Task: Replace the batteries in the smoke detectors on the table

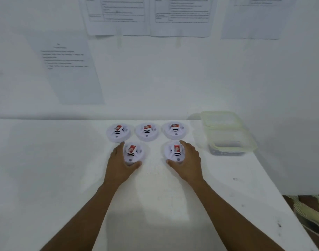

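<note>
On the white tabletop point(64, 178), nearest the person, the left hand point(118, 165) cups 1 smoke detector point(135, 151) in a loose grip; the right hand point(188, 160) likewise cups a 2nd detector point(173, 151). Beyond these detectors sit 3 more detectors point(147, 132), with lidded plastic containers point(227, 134) to their right.

- White table point(46, 178), scuffed with dark marks near its right edge
- White wall point(155, 78) behind, hung with printed paper sheets point(70, 69), text too blurred to read
- Patterned floor point(310, 214) at lower right
- Soft, even light
</note>
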